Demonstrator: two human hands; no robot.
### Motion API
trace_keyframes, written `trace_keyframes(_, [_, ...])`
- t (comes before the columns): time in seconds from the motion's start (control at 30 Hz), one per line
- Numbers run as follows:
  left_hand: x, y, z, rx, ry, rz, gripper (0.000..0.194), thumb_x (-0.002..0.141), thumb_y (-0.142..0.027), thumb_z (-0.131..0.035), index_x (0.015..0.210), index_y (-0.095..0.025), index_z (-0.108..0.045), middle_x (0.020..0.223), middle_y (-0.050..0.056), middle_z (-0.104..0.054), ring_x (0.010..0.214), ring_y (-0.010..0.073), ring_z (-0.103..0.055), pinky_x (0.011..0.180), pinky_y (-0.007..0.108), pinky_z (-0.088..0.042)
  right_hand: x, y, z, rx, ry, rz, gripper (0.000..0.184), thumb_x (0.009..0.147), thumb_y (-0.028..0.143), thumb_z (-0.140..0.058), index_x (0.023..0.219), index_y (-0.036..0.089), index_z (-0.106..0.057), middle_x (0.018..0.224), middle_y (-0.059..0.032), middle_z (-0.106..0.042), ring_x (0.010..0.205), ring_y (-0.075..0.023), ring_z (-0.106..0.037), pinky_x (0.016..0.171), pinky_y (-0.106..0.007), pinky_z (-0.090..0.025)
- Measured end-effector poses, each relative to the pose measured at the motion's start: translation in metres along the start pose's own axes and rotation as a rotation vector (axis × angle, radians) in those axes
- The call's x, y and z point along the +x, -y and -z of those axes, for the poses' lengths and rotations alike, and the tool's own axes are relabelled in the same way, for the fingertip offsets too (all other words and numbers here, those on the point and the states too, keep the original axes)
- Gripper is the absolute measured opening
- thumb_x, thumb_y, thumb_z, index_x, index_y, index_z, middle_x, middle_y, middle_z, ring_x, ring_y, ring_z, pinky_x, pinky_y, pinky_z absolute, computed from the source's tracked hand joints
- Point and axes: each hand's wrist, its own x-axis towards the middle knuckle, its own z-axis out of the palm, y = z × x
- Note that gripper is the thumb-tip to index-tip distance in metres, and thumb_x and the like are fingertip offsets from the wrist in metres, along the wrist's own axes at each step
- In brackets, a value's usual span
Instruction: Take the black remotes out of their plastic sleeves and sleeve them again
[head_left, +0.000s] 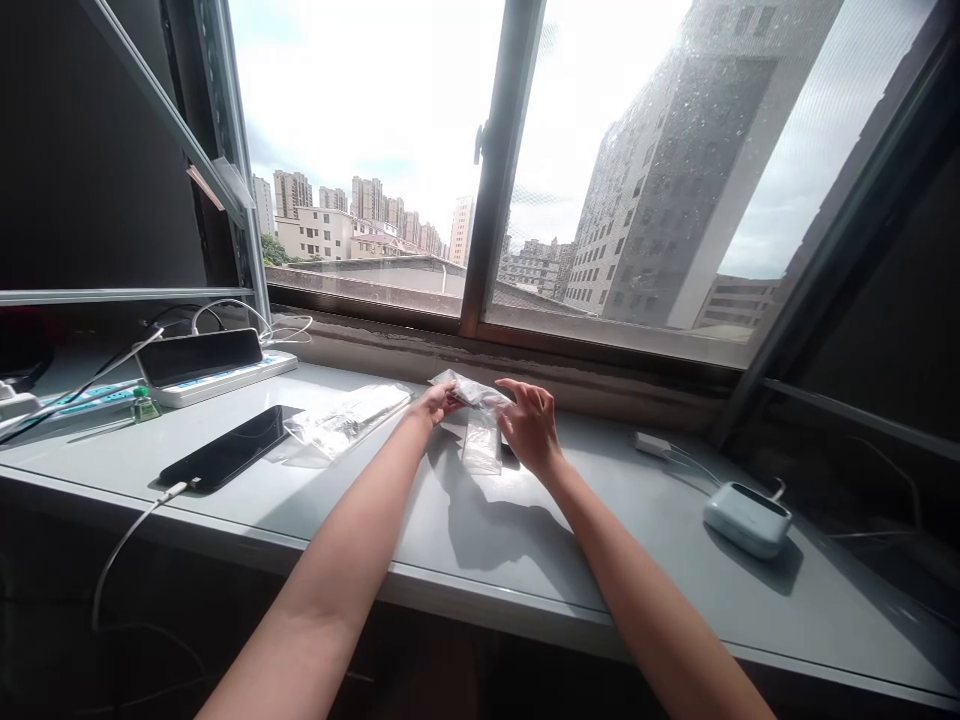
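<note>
My left hand (441,402) is closed on the left end of a clear plastic bag (472,391), held a little above the desk. At the bag's right end is my right hand (534,425), its thumb and a finger around the edge and the other fingers curled loosely above. Below the held bag another clear plastic bag (481,452) shows; whether the two are joined I cannot tell. A small dark thing beside my right thumb is mostly hidden. Left of my hands lies a pile of clear plastic bags (352,415).
A black phone (225,447) with a charging cable lies on the grey desk (465,545). Behind it, another phone (201,356) leans on a white power strip (232,378) near a small green bottle (144,404). To the right sit a pale blue device (748,518) and white plug (652,444).
</note>
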Motion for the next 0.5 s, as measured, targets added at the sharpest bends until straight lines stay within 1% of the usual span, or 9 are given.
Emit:
trace_keyframes(0.13, [-0.005,-0.001,-0.002,0.014,-0.001,-0.015,0.026,0.098,-0.011,-0.041,0.107,-0.002,-0.064,0.067,0.008,-0.068,0.056,0.0158,-0.065,0.061,0.025,-0.055,0.0,-0.001,0.002,-0.021,-0.028,0.026,0.021,0.093,0.01,-0.053,0.096,0.022,-0.07,0.126,-0.0063,-0.061,0.111,-0.0272,-0.053,0.098,-0.046,-0.031])
trace_keyframes(0.23, [-0.006,0.001,-0.004,0.03,0.061,0.027,0.026,0.098,-0.012,-0.041,0.106,-0.003,-0.064,0.071,0.01,-0.069,0.057,0.0158,-0.066,0.06,0.024,-0.055,0.0,-0.004,0.003,-0.055,-0.053,0.023,0.023,0.093,0.008,-0.054,0.098,0.024,-0.069,0.126,-0.0054,-0.062,0.108,-0.0264,-0.054,0.096,-0.045,-0.031])
trace_keyframes(0.37, [-0.004,0.004,-0.007,0.007,0.136,0.09,0.024,0.096,-0.011,-0.045,0.11,-0.003,-0.063,0.076,0.013,-0.071,0.062,0.0195,-0.069,0.062,0.027,-0.056,-0.002,-0.012,0.003,-0.108,-0.08,0.031,0.031,0.093,0.004,-0.05,0.102,0.027,-0.069,0.125,-0.0044,-0.063,0.107,-0.025,-0.055,0.097,-0.044,-0.031])
trace_keyframes(0.5, [-0.005,0.004,-0.011,-0.005,0.118,0.08,0.027,0.098,-0.011,-0.04,0.112,-0.004,-0.062,0.074,0.012,-0.07,0.062,0.0185,-0.068,0.06,0.027,-0.057,-0.003,-0.02,0.005,-0.083,-0.047,0.013,0.028,0.096,0.007,-0.05,0.104,0.028,-0.069,0.125,-0.0041,-0.063,0.107,-0.0248,-0.055,0.1,-0.044,-0.03])
